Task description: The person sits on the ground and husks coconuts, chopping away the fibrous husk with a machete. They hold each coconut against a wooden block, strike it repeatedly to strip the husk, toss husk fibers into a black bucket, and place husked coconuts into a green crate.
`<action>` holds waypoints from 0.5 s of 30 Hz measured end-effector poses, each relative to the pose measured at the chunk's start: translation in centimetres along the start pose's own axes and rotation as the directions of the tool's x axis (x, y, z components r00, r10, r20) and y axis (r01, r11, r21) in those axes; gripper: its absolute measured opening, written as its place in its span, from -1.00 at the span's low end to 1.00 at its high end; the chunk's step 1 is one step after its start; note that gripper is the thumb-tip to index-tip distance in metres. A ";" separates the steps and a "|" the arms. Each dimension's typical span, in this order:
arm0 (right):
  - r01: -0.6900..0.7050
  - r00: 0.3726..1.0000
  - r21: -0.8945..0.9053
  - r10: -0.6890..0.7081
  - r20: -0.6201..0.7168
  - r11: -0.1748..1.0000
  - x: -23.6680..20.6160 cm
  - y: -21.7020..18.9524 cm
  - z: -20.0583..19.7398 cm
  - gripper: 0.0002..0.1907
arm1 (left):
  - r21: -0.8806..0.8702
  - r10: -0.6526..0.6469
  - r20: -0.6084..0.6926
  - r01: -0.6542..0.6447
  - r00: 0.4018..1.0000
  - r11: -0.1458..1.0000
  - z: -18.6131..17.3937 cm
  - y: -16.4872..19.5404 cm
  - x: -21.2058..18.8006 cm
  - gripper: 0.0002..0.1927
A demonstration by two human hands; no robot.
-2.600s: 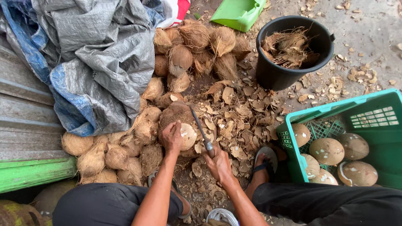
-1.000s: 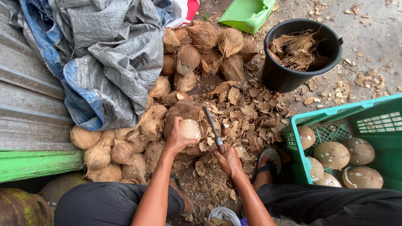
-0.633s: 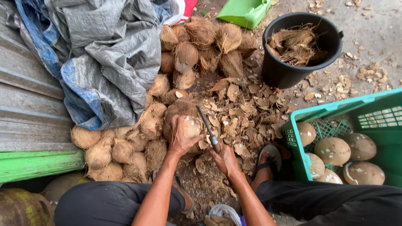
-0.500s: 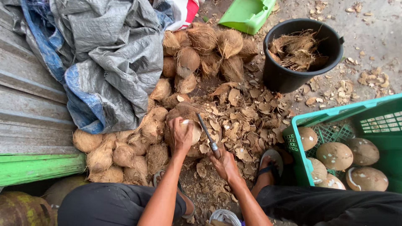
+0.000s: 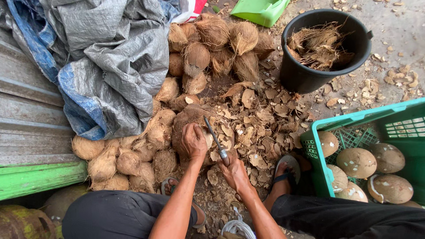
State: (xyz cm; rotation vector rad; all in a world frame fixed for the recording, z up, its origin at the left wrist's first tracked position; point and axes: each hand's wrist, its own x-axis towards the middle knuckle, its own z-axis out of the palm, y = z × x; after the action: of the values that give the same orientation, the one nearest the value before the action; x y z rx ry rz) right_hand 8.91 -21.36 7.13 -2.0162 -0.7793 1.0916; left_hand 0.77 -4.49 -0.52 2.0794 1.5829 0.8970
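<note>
My left hand presses down on a partly peeled coconut that rests on a brown husky lump in front of my knees. My right hand grips the handle of a knife. Its dark blade points up and away, lying against the coconut's right side, just beside my left fingers. Most of the coconut is hidden under my left hand.
Unpeeled husky coconuts are piled left and behind, by a grey-blue tarp. Shell chips litter the ground. A black bucket holds husk fibre. A green crate at right holds peeled coconuts. A green dustpan lies beyond.
My left hand has turned over the top of the coconut, covering it. The knife has swung from raised beside the coconut down against its right side.
</note>
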 end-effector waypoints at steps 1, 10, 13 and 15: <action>-0.021 1.000 0.013 0.021 0.002 1.000 0.0 0.0 0.1 -0.74 | 0.021 -0.035 0.023 0.034 0.999 0.999 -0.1 0.0 -0.1 -0.77; -0.139 0.990 -0.046 0.139 -0.003 0.989 0.9 1.2 1.9 -0.75 | 0.109 0.007 0.006 -0.008 1.000 0.994 0.4 0.1 -0.2 -0.81; -0.004 0.998 -0.052 0.001 -0.062 0.999 0.9 1.2 1.5 -0.72 | 0.097 0.011 0.010 -0.012 1.000 0.995 0.0 0.3 0.1 -0.79; 0.051 0.998 0.000 -0.051 -0.047 0.999 0.9 0.8 1.0 -0.74 | 0.126 0.032 0.027 -0.035 0.999 0.991 -0.1 0.2 0.1 -0.78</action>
State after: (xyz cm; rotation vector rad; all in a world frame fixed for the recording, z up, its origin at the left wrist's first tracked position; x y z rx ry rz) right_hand 8.63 -20.86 5.71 -2.0024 -0.8010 1.0126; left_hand 0.85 -4.43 -0.34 2.2007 1.6354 0.7968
